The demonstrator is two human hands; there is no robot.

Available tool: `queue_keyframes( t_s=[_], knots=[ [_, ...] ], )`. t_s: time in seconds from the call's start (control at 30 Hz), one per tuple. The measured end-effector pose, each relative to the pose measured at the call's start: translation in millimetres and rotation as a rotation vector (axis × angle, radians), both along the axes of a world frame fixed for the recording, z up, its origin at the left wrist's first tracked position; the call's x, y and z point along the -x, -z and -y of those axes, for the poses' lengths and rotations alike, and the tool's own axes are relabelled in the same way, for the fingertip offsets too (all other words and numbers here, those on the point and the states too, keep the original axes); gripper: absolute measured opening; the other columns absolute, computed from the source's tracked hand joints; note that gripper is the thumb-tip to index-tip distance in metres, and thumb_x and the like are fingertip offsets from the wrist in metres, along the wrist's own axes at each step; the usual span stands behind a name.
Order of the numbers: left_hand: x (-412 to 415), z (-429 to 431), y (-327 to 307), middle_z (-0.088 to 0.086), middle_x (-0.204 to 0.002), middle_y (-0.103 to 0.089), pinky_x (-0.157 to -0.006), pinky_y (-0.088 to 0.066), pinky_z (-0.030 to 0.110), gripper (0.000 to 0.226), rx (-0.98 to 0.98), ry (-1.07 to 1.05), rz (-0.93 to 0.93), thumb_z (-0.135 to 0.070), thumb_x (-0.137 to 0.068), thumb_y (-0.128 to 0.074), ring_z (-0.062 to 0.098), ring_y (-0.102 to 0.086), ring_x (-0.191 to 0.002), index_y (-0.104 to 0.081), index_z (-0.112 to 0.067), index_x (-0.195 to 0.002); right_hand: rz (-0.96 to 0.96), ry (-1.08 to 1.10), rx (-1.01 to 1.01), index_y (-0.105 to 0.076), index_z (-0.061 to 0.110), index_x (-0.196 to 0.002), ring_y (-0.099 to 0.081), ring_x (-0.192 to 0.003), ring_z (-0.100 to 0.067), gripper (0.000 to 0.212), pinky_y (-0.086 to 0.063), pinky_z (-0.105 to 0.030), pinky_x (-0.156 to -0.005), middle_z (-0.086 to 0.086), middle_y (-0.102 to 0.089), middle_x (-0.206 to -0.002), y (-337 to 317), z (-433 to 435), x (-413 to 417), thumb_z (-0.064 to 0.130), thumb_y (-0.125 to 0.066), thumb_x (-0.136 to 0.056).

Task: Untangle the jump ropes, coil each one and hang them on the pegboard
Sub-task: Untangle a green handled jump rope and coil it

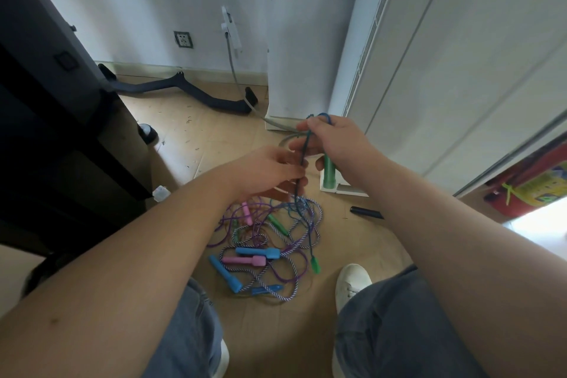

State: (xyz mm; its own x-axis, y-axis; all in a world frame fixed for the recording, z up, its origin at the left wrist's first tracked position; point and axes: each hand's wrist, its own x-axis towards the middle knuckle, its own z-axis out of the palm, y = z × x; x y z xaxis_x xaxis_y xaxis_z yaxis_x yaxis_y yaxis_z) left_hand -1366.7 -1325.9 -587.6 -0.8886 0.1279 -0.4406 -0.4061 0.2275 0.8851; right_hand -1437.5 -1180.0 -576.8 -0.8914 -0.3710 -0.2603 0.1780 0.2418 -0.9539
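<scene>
On the floor (199,132), between the feet, a tangled heap of jump ropes (267,248); above it, left hand (270,169) pinching and right hand (334,138) gripping one dark cord (303,153) drawn up taut, likely to tease it free, plus a green handle (329,172).

Three blue handles (257,252), two pink handles (244,260), three green handles (315,264).

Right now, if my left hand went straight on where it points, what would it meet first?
The dark rope, already at its fingers; beyond, probably the green handle in the right hand, though depth is unclear.
</scene>
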Motion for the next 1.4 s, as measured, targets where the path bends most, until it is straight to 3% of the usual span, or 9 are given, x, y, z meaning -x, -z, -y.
queue_keyframes(
  t_s=[0.23,0.4,0.6,0.77,0.9,1.0,1.1,1.23,1.4],
  knots=[
    [1,3,-6,0.006,-0.077,-0.062,-0.062,-0.063,0.032,0.020,-0.130,-0.281,-0.013,-0.014,-0.105,-0.048,0.019,-0.073,-0.066,-0.062,-0.001,-0.109,0.243,0.024,-0.043,-0.069,0.003,-0.112,-0.072,-0.085,-0.028,0.023,-0.061,-0.039,-0.064,-0.014,-0.074,-0.105,-1,0,7,0.013,-0.053,-0.100],
    [3,1,-16,0.004,-0.075,-0.064,-0.054,-0.062,0.030,0.016,-0.326,-0.440,-0.027,-0.016,-0.106,-0.044,0.018,-0.071,-0.058,-0.056,-0.006,-0.110,0.272,-0.326,-0.205,-0.069,0.012,-0.105,-0.070,-0.108,-0.023,0.024,-0.059,-0.049,-0.090,-0.005,-0.076,-0.106,13,-4,-5,0.001,-0.051,-0.094],
    [13,13,-23,0.007,-0.075,-0.059,-0.052,-0.059,0.026,0.013,-0.482,-0.721,-0.160,-0.018,-0.108,-0.041,0.017,-0.071,-0.058,-0.049,-0.008,-0.108,0.493,-0.595,-0.068,-0.064,0.004,-0.089,-0.070,-0.098,-0.027,0.030,-0.053,-0.019,-0.064,-0.013,-0.074,-0.095,15,4,-28,0.006,-0.037,-0.101],
    [19,38,-16,0.011,-0.079,-0.062,-0.051,-0.057,0.027,0.019,-0.519,-0.986,-0.145,-0.021,-0.107,-0.041,0.019,-0.071,-0.059,-0.048,-0.007,-0.119,0.426,-0.572,-0.028,-0.056,0.004,-0.087,-0.063,-0.066,-0.029,0.030,-0.050,-0.044,-0.088,-0.006,-0.058,-0.061,14,5,-24,0.015,-0.035,-0.105],
    [5,29,-18,0.009,-0.092,-0.068,-0.067,-0.060,0.034,0.046,-0.292,-0.516,0.114,-0.048,-0.103,-0.043,0.023,-0.069,-0.082,-0.062,-0.009,-0.116,0.326,-0.385,0.065,-0.051,0.010,-0.084,-0.036,-0.046,-0.016,0.029,-0.049,-0.041,-0.067,0.002,-0.034,-0.055,15,10,-19,0.022,-0.039,-0.107],
    [1,15,-17,-0.004,-0.081,-0.068,-0.067,-0.056,0.029,0.034,-0.101,-0.262,0.020,-0.040,-0.101,-0.053,0.010,-0.065,-0.075,-0.070,-0.014,-0.114,0.299,-0.345,0.053,-0.053,0.011,-0.082,-0.037,-0.048,-0.017,0.029,-0.042,-0.033,-0.056,0.000,-0.036,-0.057,14,11,-18,0.025,-0.042,-0.106],
    [5,14,-10,-0.006,-0.070,-0.062,-0.064,-0.049,0.026,0.021,-0.028,-0.388,-0.103,-0.029,-0.102,-0.055,0.007,-0.058,-0.061,-0.070,-0.014,-0.107,0.228,-0.358,-0.011,-0.059,0.007,-0.090,-0.044,-0.050,-0.020,0.027,-0.045,-0.033,-0.057,-0.002,-0.044,-0.057,15,12,-22,0.024,-0.044,-0.105],
    [12,29,-6,0.001,-0.077,-0.062,-0.057,-0.055,0.020,0.013,-0.214,-0.769,-0.193,-0.019,-0.102,-0.056,0.005,-0.059,-0.055,-0.068,-0.014,-0.099,0.053,-0.466,-0.260,-0.066,0.001,-0.098,-0.058,-0.058,-0.025,0.030,-0.055,-0.036,-0.067,-0.005,-0.055,-0.060,16,9,-28,0.021,-0.045,-0.104],
    [17,36,-4,0.013,-0.096,-0.064,-0.071,-0.062,0.031,0.035,-0.259,-0.868,-0.027,-0.026,-0.099,-0.061,0.020,-0.069,-0.081,-0.056,0.001,-0.121,0.095,-0.544,-0.402,-0.064,0.006,-0.098,-0.049,-0.052,-0.020,0.030,-0.056,-0.041,-0.062,-0.001,-0.047,-0.059,21,7,-30,0.028,-0.045,-0.105]
  ],
)
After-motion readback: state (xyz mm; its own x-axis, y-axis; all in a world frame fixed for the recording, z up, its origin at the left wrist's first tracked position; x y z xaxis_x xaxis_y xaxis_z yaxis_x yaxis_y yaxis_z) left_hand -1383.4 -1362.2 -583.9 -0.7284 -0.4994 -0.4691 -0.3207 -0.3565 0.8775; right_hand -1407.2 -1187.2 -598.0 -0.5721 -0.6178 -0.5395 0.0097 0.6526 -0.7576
